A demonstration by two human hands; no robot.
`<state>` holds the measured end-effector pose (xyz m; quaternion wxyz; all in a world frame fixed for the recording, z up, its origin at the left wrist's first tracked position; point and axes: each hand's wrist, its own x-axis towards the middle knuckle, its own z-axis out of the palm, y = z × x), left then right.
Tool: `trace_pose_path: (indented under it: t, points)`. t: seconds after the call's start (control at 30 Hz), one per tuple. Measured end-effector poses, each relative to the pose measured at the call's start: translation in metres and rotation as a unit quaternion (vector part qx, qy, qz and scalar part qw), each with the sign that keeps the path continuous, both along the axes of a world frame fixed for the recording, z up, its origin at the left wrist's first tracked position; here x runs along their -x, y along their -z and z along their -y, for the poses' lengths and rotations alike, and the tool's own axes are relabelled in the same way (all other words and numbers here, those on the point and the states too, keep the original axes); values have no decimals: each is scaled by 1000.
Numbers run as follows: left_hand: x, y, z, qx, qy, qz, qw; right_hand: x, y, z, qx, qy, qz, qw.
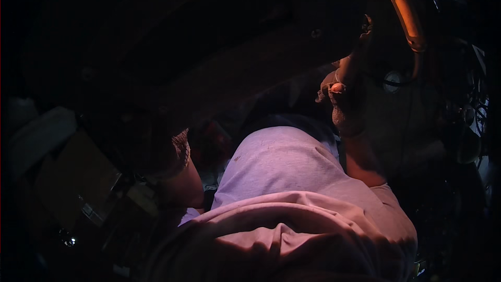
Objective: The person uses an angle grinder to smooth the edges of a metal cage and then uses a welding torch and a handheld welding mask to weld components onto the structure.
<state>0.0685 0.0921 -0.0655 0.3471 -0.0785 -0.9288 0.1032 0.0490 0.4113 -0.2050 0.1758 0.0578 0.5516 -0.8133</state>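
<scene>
My right hand (340,96), in a worn, frayed glove with a bare fingertip showing, is raised beyond my lap on the right. Its visible fingers look curled; whatever they hold, if anything, is lost in the dark. A dim, narrow shape runs up from it toward a small ragged piece (367,24), and I cannot make out what either is. My left hand (176,151) is lower on the left, also gloved; only the cuff and forearm catch light, and its fingers are hidden in shadow. Above both hands hangs a large dark panel (219,68).
An orange curved bar or handle (402,10) comes down at the upper right. Below it is a round pale part (392,81). Cables and small fittings (472,109) crowd the right edge. On the left lie a brown board-like piece (78,175) and a pale block (44,133).
</scene>
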Motion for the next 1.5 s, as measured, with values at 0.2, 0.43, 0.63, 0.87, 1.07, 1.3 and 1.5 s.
trace_pose_path:
  t: [0.2, 0.43, 0.63, 0.87, 1.07, 1.3, 1.5]
  points:
    - [-3, 0, 0, 2, -5, 2, 1000, -1, 1, 6, -6, 22, -19, 1000]
    - [-7, 2, 3, 8, -15, 1, 1000, -7, 2, 5, -10, 33, -29, 999]
    - [-7, -2, 1, 17, -21, 0, 1000, -10, 3, 0, 0, 49, -9, 999]
    - [-6, -8, 12, 154, -103, -18, 982, -10, 18, -12, -97, 54, -44, 993]
    - [-6, -38, 26, 389, -182, -46, 902, -15, 19, -24, -76, 82, -32, 993]
    - [-9, -30, 34, 196, -144, -27, 970, -24, 19, -22, -4, 59, 17, 998]
    - [-8, -21, 30, 94, -126, -26, 987, -30, 22, -21, -56, 36, 18, 998]
